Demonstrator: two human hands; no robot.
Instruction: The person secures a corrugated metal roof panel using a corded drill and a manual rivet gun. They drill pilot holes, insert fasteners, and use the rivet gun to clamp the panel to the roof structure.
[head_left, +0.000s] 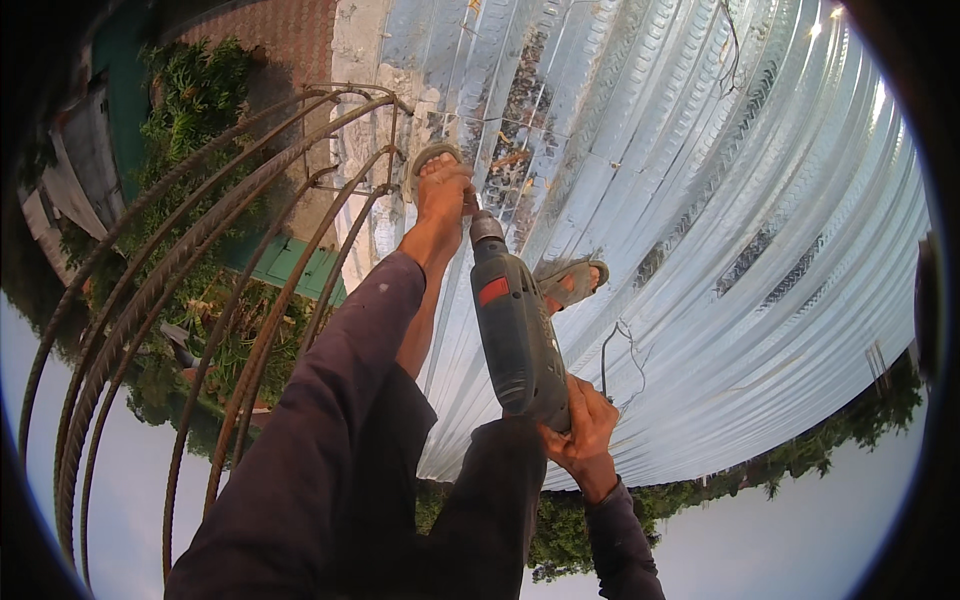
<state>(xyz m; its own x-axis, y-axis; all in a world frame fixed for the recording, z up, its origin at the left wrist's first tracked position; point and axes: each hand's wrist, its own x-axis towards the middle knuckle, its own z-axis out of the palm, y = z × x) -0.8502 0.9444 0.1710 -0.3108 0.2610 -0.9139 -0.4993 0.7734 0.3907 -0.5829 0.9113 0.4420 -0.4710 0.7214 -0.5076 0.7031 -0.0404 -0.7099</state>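
My left hand (443, 205) reaches forward with its fingers closed around the thin bit at the nose of a dark green power drill (515, 335) with a red switch. The drill's metal chuck (487, 230) sits just below those fingers. My right hand (585, 430) grips the rear of the drill near my knee. My sandaled feet rest on ribbed silver metal sheeting (700, 180), the right sandal (565, 280) partly behind the drill. My left foot is partly hidden by my left hand.
Several rusty rebar rods (245, 185) curve along the left beside a pale concrete edge (355, 40). Beyond lie a brick-paved ground (260, 50) below, plants and a green panel (290, 265). Loose wires (625, 340) lie on the sheeting, with trees and sky past its edge.
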